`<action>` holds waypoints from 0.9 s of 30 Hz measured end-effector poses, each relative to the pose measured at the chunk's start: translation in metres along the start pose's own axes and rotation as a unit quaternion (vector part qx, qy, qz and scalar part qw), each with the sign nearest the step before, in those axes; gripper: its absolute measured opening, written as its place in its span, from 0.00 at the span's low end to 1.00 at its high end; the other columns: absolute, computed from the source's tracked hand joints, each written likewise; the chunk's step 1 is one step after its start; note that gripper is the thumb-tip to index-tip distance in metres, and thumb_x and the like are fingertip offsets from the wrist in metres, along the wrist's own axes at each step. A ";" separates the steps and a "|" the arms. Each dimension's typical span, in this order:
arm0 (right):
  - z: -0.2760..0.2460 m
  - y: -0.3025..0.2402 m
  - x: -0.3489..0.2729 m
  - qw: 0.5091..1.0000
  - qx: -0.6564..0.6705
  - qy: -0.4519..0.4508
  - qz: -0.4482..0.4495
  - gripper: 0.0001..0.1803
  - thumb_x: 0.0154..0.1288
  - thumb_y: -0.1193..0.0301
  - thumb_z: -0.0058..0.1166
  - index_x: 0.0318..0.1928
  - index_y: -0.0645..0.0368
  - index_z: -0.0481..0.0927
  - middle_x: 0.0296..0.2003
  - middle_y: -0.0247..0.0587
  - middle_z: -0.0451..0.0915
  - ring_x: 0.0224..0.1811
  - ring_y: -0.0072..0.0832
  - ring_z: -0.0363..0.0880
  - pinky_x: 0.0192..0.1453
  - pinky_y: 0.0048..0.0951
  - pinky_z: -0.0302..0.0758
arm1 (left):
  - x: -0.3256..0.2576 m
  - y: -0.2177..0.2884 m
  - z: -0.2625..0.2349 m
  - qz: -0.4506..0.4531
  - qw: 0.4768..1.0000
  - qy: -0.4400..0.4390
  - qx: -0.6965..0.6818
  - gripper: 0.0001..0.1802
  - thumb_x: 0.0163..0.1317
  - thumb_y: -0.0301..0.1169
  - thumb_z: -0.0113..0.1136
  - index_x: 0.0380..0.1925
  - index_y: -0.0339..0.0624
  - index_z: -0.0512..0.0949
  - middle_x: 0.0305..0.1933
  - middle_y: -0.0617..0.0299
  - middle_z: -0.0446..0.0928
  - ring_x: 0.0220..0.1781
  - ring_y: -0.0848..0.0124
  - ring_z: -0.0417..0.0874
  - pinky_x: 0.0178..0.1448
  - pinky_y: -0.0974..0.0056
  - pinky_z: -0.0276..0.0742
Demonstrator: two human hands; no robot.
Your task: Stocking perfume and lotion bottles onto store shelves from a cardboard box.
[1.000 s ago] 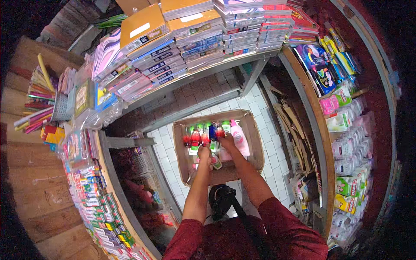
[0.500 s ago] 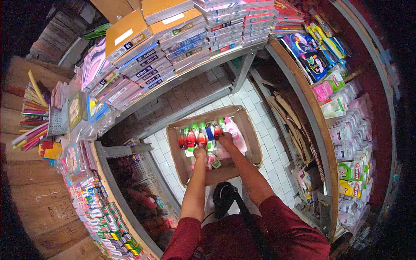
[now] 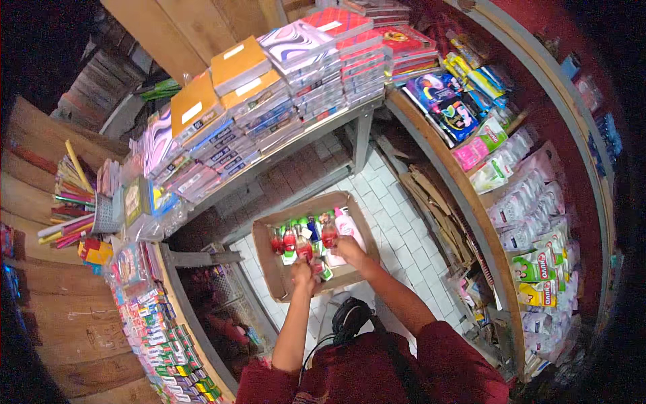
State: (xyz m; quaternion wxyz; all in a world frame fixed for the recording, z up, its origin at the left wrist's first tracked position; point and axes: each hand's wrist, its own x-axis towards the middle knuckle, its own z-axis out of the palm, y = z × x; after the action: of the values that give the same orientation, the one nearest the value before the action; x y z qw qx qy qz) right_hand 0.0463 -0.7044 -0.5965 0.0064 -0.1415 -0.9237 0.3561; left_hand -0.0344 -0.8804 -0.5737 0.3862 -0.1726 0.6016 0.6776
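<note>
A cardboard box (image 3: 268, 279) stands on the floor in front of me, packed with bottles. My left hand (image 3: 303, 273) is closed around the lower end of a red bottle (image 3: 304, 251) above the box's near side. To its right, my right hand (image 3: 347, 249) grips another red bottle (image 3: 329, 236). Left of these, a third red bottle (image 3: 289, 241) and one more by the box wall rest inside. A pink bottle (image 3: 346, 225) lies along the right side. Between them are a dark blue bottle (image 3: 313, 229) and some green-and-white packs, partly hidden.
Stacked notebooks (image 3: 245, 87) in plastic fill the shelf top ahead. Small boxes (image 3: 158, 337) cover the left counter, near a basket of pens (image 3: 103, 211). Packets (image 3: 531, 266) line the right shelf, above flattened cardboard (image 3: 437, 209). A black strapped item (image 3: 352, 316) hangs before me.
Both hands have drawn toward the near side of the box with the red bottles in them. The whole view has shifted, so the shelves and box sit lower in the picture.
</note>
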 end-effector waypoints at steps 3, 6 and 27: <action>-0.056 -0.035 -0.025 0.661 0.704 -0.029 0.260 0.10 0.65 0.72 0.49 0.44 0.63 0.76 0.37 0.39 0.79 0.37 0.28 0.78 0.40 0.29 0.75 | -0.049 0.023 0.032 0.108 0.993 -0.018 0.036 0.18 0.69 0.38 0.46 0.48 0.34 0.69 0.46 0.52 0.75 0.44 0.63 0.80 0.38 0.60 0.81; -0.117 -0.047 -0.053 0.671 0.702 0.001 0.240 0.11 0.65 0.74 0.45 0.47 0.64 0.72 0.36 0.38 0.78 0.37 0.25 0.78 0.40 0.27 0.75 | -0.084 0.044 0.080 0.211 0.975 -0.066 -0.037 0.16 0.68 0.35 0.50 0.47 0.32 0.68 0.47 0.53 0.74 0.48 0.64 0.78 0.51 0.61 0.78; -0.520 0.009 -0.218 0.717 0.620 0.315 -0.052 0.25 0.62 0.76 0.52 0.60 0.63 0.63 0.50 0.38 0.74 0.49 0.25 0.75 0.51 0.27 0.74 | -0.256 0.124 0.492 0.241 0.815 -0.523 0.062 0.23 0.66 0.31 0.51 0.58 0.35 0.61 0.55 0.55 0.71 0.55 0.66 0.74 0.61 0.59 0.70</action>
State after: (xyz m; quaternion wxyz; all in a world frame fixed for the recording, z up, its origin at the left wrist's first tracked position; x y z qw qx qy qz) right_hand 0.3167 -0.4145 -0.1950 0.4015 -0.1614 -0.4472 0.7828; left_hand 0.1527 -0.4919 -0.2041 0.4771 0.3827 0.3715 0.6985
